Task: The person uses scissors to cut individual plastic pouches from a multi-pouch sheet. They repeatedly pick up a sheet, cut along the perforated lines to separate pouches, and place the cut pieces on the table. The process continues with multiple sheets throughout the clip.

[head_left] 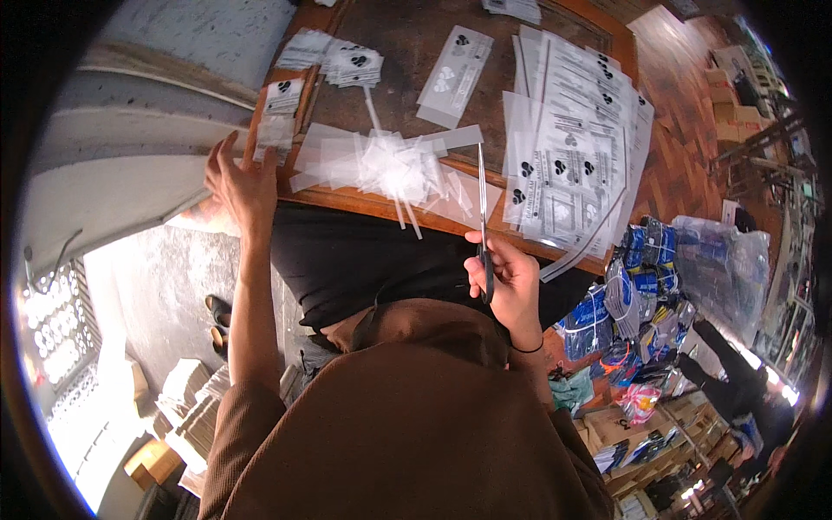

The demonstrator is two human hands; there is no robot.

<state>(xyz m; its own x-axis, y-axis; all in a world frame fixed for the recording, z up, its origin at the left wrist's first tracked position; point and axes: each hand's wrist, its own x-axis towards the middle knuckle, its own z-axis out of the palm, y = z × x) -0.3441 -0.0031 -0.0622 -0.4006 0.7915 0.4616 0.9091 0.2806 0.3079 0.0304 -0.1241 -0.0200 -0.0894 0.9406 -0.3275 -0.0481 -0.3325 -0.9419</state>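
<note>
In my right hand (513, 284) is a pair of scissors (484, 208) with a dark handle. Its long blades look nearly closed and point away from me over the table's front edge. Beside the blades lies a heap of translucent film scraps (399, 169) and thin strips. My left hand (244, 192) is at the table's left corner, fingers apart. It is nearest to small cut printed labels (276, 137); whether a fingertip touches them I cannot tell. Farther back is a stack of cut labels (354, 65). A printed strip (455, 76) lies at the middle of the table.
Large printed film sheets (572, 147) overlap on the right of the wooden table (394, 97). Blue-and-grey wrapped bundles (637, 277) and a clear plastic bag (724, 269) stand on the floor at right. Cardboard boxes (732, 95) are farther off. A person (745, 373) is at lower right.
</note>
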